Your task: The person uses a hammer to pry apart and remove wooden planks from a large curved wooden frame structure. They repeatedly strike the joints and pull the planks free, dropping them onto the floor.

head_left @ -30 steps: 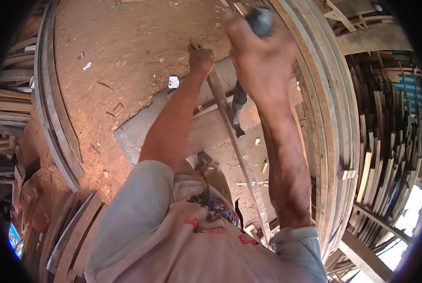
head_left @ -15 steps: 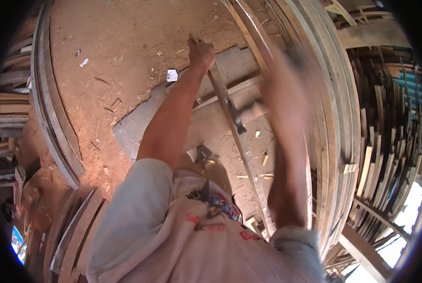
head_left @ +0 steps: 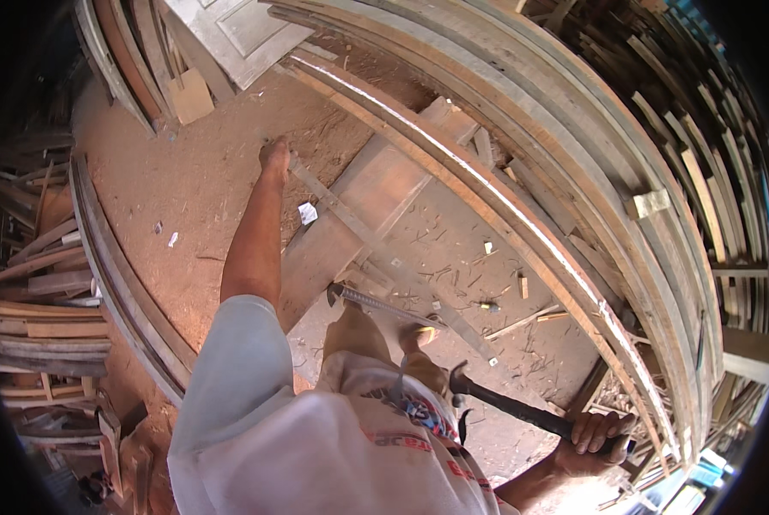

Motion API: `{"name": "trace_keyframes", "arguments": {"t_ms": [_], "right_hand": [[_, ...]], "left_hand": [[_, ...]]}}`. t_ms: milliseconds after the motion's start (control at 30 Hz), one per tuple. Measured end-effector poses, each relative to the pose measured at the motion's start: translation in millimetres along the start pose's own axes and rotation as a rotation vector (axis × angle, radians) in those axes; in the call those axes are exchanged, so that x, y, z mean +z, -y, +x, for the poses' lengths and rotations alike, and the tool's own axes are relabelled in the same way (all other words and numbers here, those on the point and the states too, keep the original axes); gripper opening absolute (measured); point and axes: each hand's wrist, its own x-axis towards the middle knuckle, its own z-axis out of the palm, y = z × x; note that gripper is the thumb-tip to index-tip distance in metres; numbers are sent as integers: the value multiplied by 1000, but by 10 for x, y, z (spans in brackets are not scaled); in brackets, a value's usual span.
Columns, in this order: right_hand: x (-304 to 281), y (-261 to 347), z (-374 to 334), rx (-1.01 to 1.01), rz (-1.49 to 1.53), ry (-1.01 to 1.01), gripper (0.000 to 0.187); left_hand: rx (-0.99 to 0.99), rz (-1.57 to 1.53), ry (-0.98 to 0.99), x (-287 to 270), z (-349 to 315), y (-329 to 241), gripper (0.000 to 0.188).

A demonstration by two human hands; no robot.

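Brown earth forms the floor (head_left: 200,197), and along the right lie long planks (head_left: 565,142), which could shift if knocked hard. Just inside them runs a white-edged plank (head_left: 479,174); a wide swing on that side could clip it. Slanting across the board (head_left: 406,176) toward the feet is the wooden strip (head_left: 346,212), held only at its upper end, so a blow farther along could make it twist or kick; whether it touches the board, I cannot tell. The hammer (head_left: 522,414) points its head back toward the shirt (head_left: 316,438), where a careless lift could snag cloth. A metal bar (head_left: 389,306) lies near the foot (head_left: 419,335) and could trip a step. The right hand (head_left: 595,442) is wrapped round the hammer's handle near its end; the left hand (head_left: 274,157) appears closed on the strip, its fingers at risk from a stray stroke. Compared with a second ago, the view has swung, bringing more of the white-edged plank into sight; the hammer and right hand, then out ahead by the strip, are now low at the right, while the left hand keeps its hold.
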Motion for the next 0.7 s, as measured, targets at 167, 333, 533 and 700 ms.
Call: {"name": "trace_keyframes", "arguments": {"t_ms": [167,333,533,700], "right_hand": [[-200,144,-260,41,-314,-104,27],[-93,-74,-536,119,-922,-194,25],[-181,-535,-730,534,-1033,-255,19],[-448,-867,-1132,659,-1032,-262,14]], "left_hand": [[324,570,-487,-330,423,209,71],[587,957,-358,-249,-110,117,108],[850,526,92,494,-2120,-656,70],[854,529,746,1343,-3473,-644,51]]}}
